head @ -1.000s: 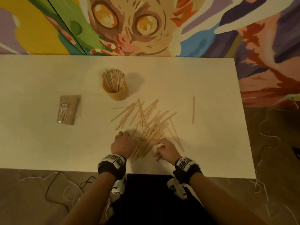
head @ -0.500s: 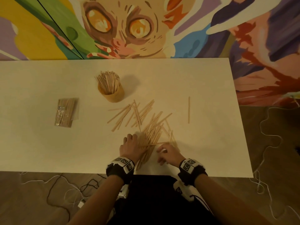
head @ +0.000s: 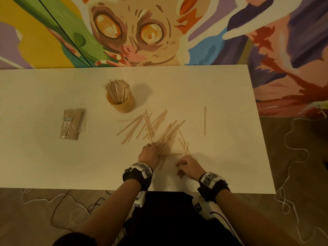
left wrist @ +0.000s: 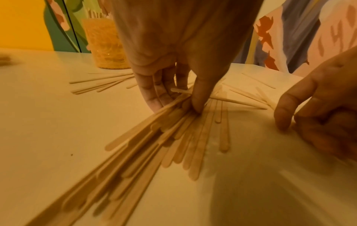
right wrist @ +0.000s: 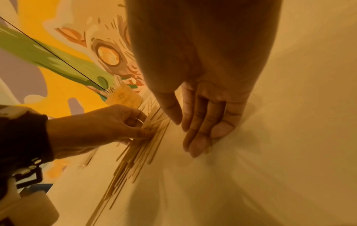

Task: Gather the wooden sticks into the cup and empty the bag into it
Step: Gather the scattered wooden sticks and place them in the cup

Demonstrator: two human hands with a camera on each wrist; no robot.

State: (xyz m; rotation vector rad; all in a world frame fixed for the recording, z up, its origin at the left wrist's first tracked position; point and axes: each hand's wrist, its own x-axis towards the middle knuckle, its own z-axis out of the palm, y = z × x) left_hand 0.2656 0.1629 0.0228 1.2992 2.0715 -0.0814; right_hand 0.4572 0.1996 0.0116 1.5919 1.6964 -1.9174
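While I watch the head view, my left hand sits at the near end of the loose wooden sticks scattered on the white table, and the left wrist camera shows its fingers and thumb curled around a bunch of them, pinching the bundle where the sticks converge. My right hand rests just beside it, a little nearer to me; from the right wrist camera its fingers lie fairly straight and close together, tips down on the table, but the far side of that hand is blurred and I cannot tell whether a stick is trapped under them. The near ends of the sticks smear into streaks in both wrist views, so I cannot count them. The cup stands upright further back on the table, left of the pile, already bristling with sticks; in the left wrist view it is half hidden behind my palm. One stray stick lies alone, well apart to the right of the pile. The bag lies flat near the left side of the table, well apart from both hands, with sticks inside it; its label is too small to read. A painted wall with a big-eyed animal rises behind the table, and cords trail over the floor, cut off at the frame's edge.
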